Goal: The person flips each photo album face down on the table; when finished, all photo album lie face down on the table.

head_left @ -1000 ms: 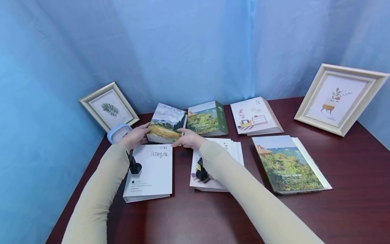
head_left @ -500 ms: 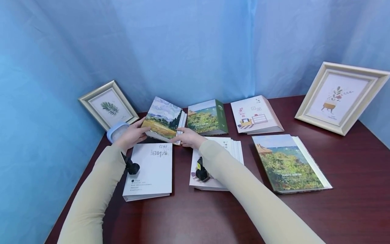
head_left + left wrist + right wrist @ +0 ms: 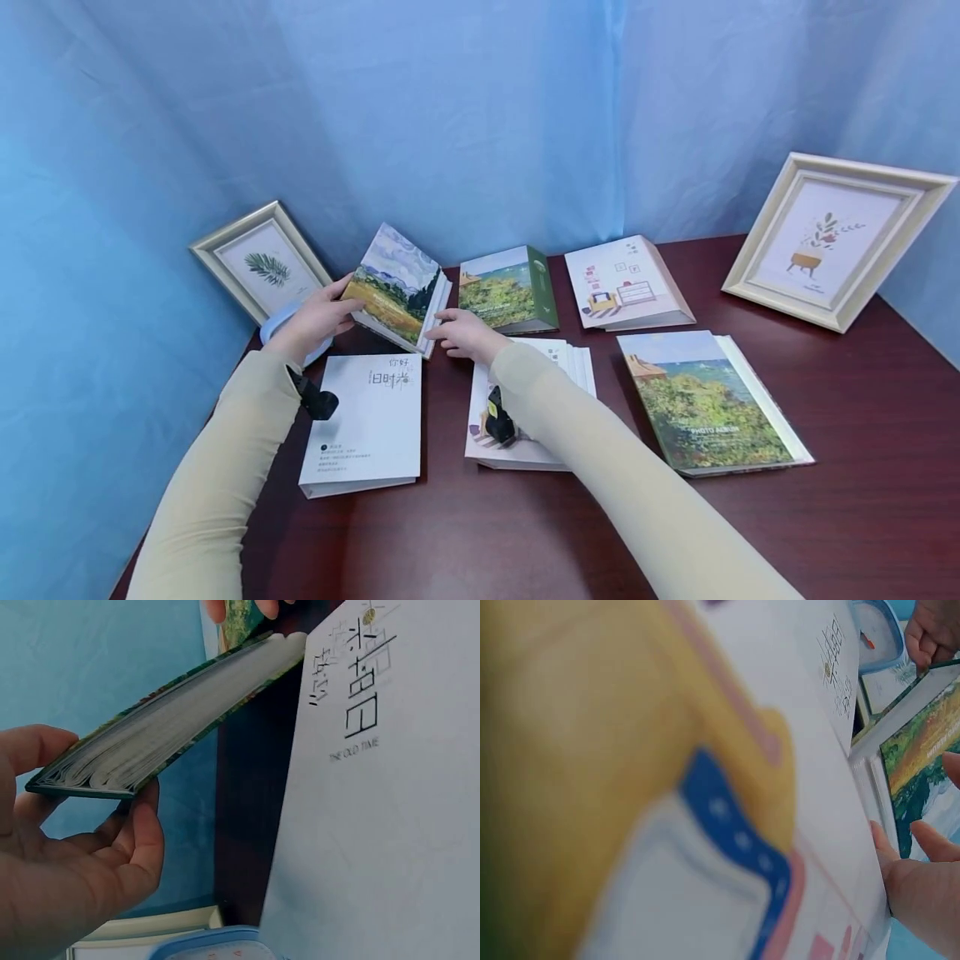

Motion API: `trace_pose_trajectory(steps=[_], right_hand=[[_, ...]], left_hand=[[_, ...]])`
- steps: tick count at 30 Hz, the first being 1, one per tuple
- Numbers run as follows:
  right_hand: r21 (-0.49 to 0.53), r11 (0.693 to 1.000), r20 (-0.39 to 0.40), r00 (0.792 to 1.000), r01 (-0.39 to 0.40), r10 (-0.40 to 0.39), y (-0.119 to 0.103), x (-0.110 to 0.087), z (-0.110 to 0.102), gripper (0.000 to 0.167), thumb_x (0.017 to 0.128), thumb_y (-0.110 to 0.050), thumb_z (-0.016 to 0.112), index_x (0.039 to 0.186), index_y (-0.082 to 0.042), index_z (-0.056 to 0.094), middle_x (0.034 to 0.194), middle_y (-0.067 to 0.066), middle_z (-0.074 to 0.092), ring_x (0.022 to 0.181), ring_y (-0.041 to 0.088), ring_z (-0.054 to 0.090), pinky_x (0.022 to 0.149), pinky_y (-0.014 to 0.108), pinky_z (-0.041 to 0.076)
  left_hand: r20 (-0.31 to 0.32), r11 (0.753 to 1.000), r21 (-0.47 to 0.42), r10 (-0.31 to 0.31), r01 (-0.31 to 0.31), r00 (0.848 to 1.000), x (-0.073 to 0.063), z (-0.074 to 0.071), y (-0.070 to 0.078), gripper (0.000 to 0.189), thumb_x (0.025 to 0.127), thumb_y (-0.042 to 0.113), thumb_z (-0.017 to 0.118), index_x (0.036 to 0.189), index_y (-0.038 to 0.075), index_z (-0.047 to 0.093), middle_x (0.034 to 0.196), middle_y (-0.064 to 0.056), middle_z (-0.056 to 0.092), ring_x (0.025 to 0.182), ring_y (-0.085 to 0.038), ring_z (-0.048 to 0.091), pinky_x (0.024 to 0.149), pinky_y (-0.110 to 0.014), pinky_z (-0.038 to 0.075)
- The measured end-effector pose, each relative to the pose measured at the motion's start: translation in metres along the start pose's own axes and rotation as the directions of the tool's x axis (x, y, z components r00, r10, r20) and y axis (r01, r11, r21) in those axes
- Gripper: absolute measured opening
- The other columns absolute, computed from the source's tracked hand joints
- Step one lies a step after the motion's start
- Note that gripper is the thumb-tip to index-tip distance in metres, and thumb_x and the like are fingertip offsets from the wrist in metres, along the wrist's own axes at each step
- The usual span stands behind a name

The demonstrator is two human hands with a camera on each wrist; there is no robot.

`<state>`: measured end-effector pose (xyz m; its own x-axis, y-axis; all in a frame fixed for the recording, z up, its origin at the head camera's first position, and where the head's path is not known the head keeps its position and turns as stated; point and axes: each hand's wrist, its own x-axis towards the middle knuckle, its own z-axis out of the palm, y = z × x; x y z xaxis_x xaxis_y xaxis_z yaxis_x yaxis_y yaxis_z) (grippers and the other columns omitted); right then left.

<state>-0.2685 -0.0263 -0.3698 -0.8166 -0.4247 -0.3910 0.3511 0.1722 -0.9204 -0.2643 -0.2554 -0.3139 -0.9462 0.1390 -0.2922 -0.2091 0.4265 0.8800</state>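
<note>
A photo album with a painted landscape cover (image 3: 397,283) is tilted up at the back left, its white page edges showing. My left hand (image 3: 315,317) grips its left side, and in the left wrist view the thumb and fingers pinch the spine end (image 3: 82,793). At the album's lower right corner is my right hand (image 3: 468,333), its fingers loosely extended near the page edges; whether they touch is hard to tell. Just in front lies a white album with black lettering (image 3: 367,425). Under my right forearm lies a stack of white albums (image 3: 581,375), partly hidden.
A green-spined album (image 3: 510,292) and a pink-spined album (image 3: 630,283) stand along the back. Another landscape album (image 3: 720,408) lies at the right. Picture frames (image 3: 258,258) stand at both sides. A blue-rimmed clock-like object (image 3: 217,949) sits beside my left hand.
My left hand has moved left and up, lifting and tilting the landscape album further. My right hand's fingers have drawn back from its lower right corner.
</note>
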Motion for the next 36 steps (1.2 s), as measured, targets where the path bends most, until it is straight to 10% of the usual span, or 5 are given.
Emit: trace_pose_trajectory(steps=[17, 36], right_hand=[[0.137, 0.980, -0.030, 0.989, 0.145, -0.143, -0.010, 0.004, -0.006, 0.068, 0.097, -0.026, 0.055, 0.153, -0.020, 0.018, 0.155, 0.012, 0.024, 0.134, 0.034, 0.039, 0.107, 0.044, 0.038], [0.224, 0.941, -0.101, 0.966, 0.255, -0.238, -0.020, 0.002, -0.010, 0.076, 0.094, -0.032, 0.058, 0.152, -0.037, 0.009, 0.151, 0.017, 0.025, 0.132, 0.036, 0.040, 0.101, 0.054, 0.042]], left_hand=[[-0.099, 0.912, 0.409, 0.091, -0.043, 0.991, -0.002, 0.026, 0.027, 0.064, 0.098, 0.028, 0.050, 0.153, 0.022, 0.017, 0.145, -0.021, 0.040, 0.131, -0.037, 0.041, 0.105, -0.052, 0.037], [-0.044, 0.950, 0.201, 0.253, -0.240, 0.966, 0.005, 0.053, 0.013, 0.055, 0.095, 0.023, 0.059, 0.146, 0.016, 0.039, 0.136, -0.018, 0.048, 0.122, -0.033, 0.051, 0.093, -0.049, 0.049]])
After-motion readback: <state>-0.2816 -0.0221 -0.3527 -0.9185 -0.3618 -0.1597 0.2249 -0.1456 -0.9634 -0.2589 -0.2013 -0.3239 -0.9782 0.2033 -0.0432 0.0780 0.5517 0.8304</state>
